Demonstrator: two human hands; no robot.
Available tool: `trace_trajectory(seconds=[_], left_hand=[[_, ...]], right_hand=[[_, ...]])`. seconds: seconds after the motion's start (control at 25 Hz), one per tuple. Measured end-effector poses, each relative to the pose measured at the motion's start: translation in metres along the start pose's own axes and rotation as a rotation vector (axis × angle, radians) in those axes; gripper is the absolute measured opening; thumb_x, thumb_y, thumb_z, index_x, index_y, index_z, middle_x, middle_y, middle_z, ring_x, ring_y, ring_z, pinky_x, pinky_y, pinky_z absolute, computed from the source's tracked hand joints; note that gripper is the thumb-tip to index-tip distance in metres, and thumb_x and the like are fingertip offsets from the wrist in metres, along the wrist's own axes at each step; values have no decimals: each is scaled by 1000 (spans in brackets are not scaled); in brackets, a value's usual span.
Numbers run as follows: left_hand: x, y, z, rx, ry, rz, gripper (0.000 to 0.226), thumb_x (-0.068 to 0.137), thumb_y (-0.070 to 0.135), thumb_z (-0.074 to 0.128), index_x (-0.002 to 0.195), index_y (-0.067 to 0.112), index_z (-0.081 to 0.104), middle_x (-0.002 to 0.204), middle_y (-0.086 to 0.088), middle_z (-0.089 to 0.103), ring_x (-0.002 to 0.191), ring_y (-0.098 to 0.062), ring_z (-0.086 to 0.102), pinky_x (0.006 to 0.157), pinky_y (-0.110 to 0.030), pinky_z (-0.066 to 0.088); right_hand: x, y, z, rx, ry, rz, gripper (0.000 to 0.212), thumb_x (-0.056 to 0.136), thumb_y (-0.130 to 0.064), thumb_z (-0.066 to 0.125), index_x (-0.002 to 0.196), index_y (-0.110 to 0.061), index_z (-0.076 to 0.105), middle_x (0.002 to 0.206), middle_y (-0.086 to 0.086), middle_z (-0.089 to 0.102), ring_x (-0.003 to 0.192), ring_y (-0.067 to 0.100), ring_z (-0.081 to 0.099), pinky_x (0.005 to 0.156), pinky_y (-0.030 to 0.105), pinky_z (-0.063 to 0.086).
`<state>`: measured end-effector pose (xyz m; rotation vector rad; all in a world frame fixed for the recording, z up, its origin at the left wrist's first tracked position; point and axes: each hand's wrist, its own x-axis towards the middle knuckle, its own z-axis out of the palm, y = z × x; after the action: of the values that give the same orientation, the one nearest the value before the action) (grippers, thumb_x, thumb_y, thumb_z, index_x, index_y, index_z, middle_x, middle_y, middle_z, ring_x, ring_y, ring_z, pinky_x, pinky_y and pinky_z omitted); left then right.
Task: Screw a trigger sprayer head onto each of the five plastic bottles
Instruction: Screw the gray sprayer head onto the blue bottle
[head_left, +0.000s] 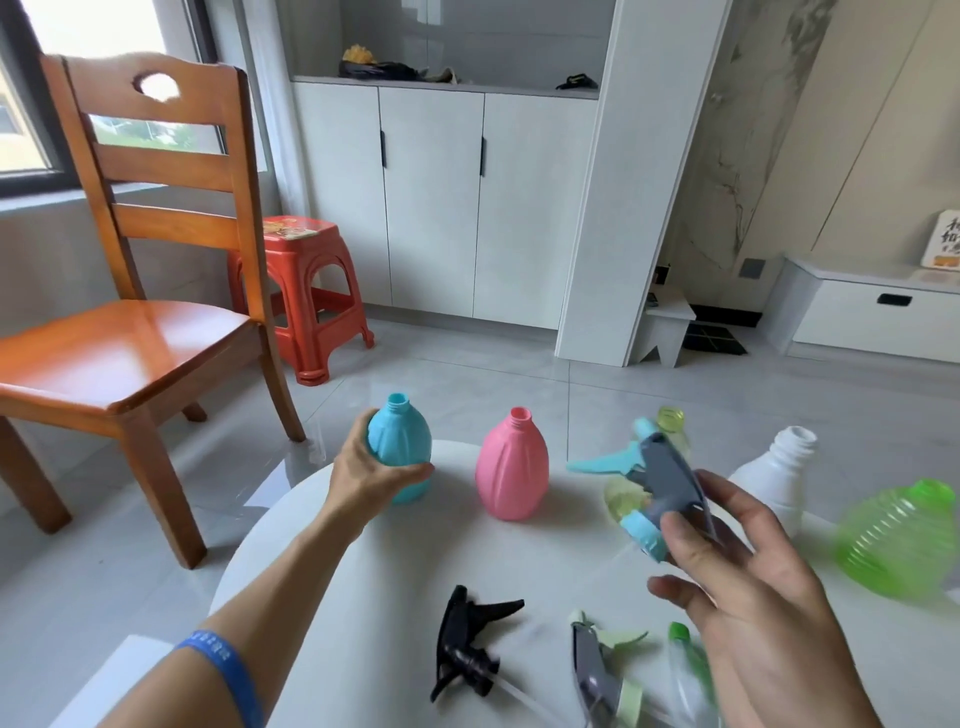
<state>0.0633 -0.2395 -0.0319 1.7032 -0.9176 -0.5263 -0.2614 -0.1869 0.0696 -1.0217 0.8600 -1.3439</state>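
Observation:
My left hand (366, 475) grips the blue bottle (402, 441), which stands upright with an open neck at the far left of the white round table (322, 530). My right hand (748, 587) holds a grey sprayer head with blue trigger and collar (660, 478) above the table. Behind that head stands a pale yellow clear bottle (672, 423), partly hidden. The pink bottle (511, 465) and the white bottle (779, 475) stand open-necked. A green ribbed bottle (896, 540) is at the right edge, blurred.
On the near table lie a black sprayer head (467, 644), a grey and light green sprayer head (602, 670) and a clear one with a green tip (685, 670). A wooden chair (124, 343) and a red stool (306, 291) stand left of the table.

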Motion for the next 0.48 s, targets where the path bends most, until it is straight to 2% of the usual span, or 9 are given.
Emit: trace_trajectory(seconds=[0.08, 0.16, 0.28, 0.48], left_hand=[[-21, 17, -3, 193, 14, 105, 91, 50, 27, 92, 129, 36, 48, 111, -2, 59, 99, -27, 59, 82, -43, 56], [-50, 32, -11, 383, -3, 276, 94, 49, 29, 91, 131, 38, 44, 115, 3, 52, 100, -23, 51, 81, -39, 50], [-99, 52, -25, 584, 12, 495, 96, 49, 28, 88, 132, 38, 43, 120, 4, 51, 102, -23, 47, 75, -36, 48], [-142, 68, -29, 681, 88, 518, 91, 52, 23, 87, 134, 26, 47, 124, -1, 54, 109, -30, 49, 75, -44, 51]], right_hand=[[-3, -7, -8, 29, 45, -16, 41, 78, -1, 66, 116, -16, 65, 80, 0, 77, 75, 21, 67, 51, 27, 55], [-4, -17, -11, 18, 59, -81, 34, 87, 6, 60, 114, -13, 66, 87, 0, 77, 79, 20, 69, 57, 25, 58], [-8, -28, -12, -11, 68, -179, 30, 90, 7, 57, 104, -18, 67, 94, -3, 75, 88, 18, 68, 65, 25, 59], [-15, -29, -12, -103, 66, -267, 33, 89, 8, 59, 100, -22, 66, 85, -11, 75, 79, 9, 68, 62, 23, 57]])
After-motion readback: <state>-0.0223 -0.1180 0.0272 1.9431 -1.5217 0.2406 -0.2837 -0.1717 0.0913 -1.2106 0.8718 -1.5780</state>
